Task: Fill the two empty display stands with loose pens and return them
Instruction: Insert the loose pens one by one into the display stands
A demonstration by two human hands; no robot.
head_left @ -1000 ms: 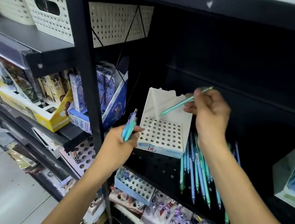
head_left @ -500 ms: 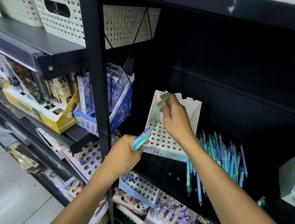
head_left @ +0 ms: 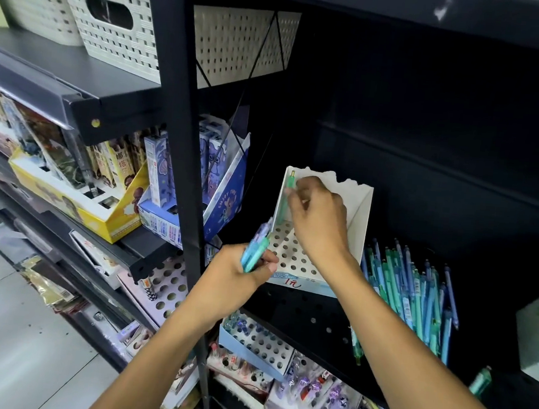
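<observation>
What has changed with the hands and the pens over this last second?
The right hand carried its green pen from up in the air down to the back left corner of the white stand, where it now stands upright, still pinched. The left hand kept its grip on a small bunch of pens. The loose pens stayed on the shelf.

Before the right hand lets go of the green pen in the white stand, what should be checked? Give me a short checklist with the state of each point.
1. Green pen stands upright at the white stand's back left corner: ok.
2. Its tip sits in a hole: cannot tell.
3. Right hand pinches it: ok.
4. Left hand holds spare pens: ok.
5. Loose pens remain on the shelf: ok.
</observation>
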